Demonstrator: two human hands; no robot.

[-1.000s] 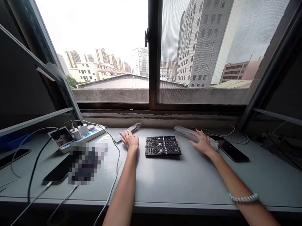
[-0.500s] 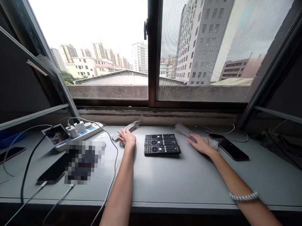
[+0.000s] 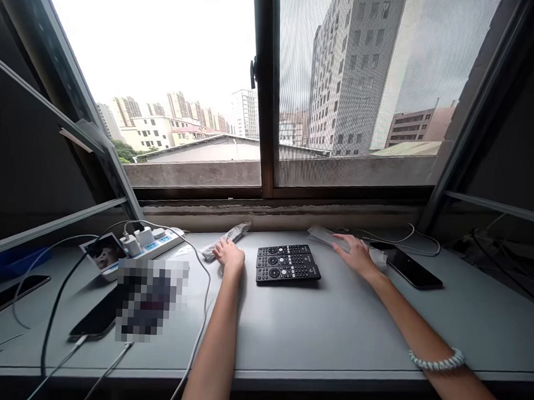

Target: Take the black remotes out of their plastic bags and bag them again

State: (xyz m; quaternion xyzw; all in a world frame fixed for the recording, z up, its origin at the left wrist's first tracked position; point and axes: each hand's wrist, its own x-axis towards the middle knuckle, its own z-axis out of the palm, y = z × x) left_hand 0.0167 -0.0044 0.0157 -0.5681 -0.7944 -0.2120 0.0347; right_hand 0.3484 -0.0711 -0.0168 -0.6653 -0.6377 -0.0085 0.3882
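Left hand (image 3: 229,257) drawn slightly back, fingers on plastic packet (image 3: 238,232), grip unclear; right hand (image 3: 356,256) loosely spread over clear bag (image 3: 324,236).

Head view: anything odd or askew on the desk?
Yes: a pixelated patch at left on the desk hides what lies beneath. The three black remotes lie side by side, with no visible damage.
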